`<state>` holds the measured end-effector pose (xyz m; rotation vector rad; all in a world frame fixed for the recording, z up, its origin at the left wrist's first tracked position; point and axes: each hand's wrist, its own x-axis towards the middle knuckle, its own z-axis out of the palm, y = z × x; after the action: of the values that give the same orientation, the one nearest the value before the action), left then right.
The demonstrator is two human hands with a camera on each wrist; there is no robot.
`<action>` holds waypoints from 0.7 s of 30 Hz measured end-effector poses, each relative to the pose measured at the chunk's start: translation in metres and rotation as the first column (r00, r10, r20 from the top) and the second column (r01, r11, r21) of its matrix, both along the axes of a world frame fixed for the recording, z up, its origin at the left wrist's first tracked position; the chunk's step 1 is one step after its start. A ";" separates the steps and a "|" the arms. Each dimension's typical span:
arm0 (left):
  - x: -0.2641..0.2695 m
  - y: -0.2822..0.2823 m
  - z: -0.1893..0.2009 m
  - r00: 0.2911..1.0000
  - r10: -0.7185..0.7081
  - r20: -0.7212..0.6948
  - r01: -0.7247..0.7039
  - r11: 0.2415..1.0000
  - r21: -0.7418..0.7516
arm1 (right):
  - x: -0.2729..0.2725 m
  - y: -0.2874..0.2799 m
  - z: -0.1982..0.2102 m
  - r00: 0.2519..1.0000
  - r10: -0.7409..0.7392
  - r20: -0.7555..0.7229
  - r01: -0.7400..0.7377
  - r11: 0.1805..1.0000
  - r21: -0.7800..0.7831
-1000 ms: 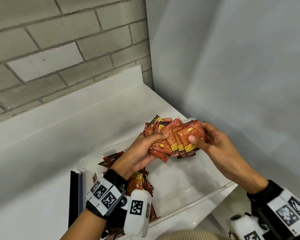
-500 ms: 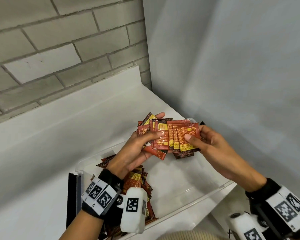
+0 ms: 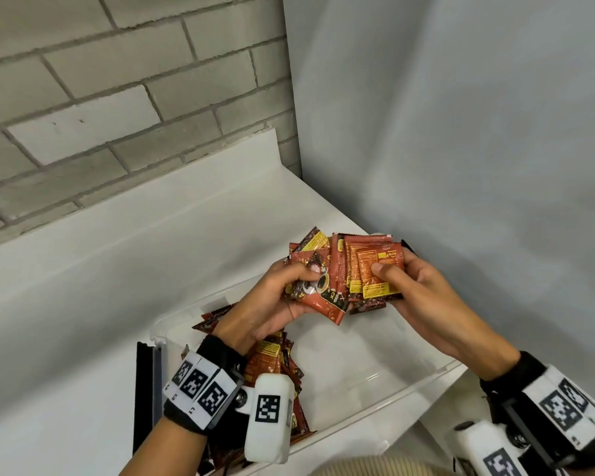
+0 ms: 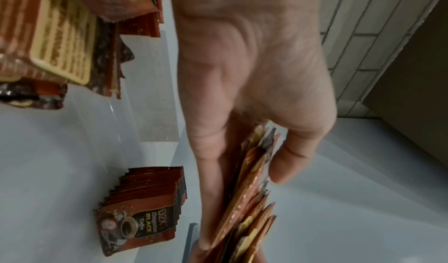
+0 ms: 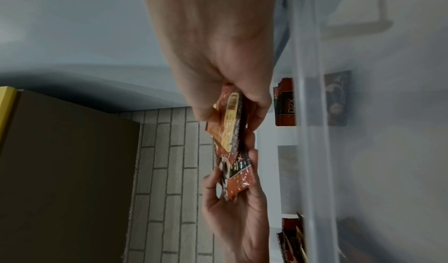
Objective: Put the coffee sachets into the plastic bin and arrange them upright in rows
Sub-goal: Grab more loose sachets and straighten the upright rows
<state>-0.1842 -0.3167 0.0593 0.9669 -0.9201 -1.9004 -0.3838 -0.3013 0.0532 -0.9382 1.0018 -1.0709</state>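
Even, soft light — wrist views blurry, edges warped.

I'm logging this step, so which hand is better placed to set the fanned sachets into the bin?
Probably the right hand: it pinches the aligned red coffee sachets above the clear plastic bin's bare side.

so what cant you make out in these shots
- Sachet count in the held bunch: overlapped in the head view, edge-on in both wrist views.
- Sachets in the bin under the left hand: hidden by wrist and camera.
- Small print on sachets: blurred everywhere.
- Right hand fingertips: behind the bunch.
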 end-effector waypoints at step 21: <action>-0.004 -0.001 0.004 0.992 0.092 0.089 -0.094 0.995 0.017 | -0.002 0.007 0.001 0.985 0.155 -0.082 -0.158 0.987 -0.032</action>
<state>-0.1883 -0.3176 0.0630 1.0951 -0.8911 -1.8050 -0.3862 -0.2942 0.0539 -1.0793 0.9585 -0.9301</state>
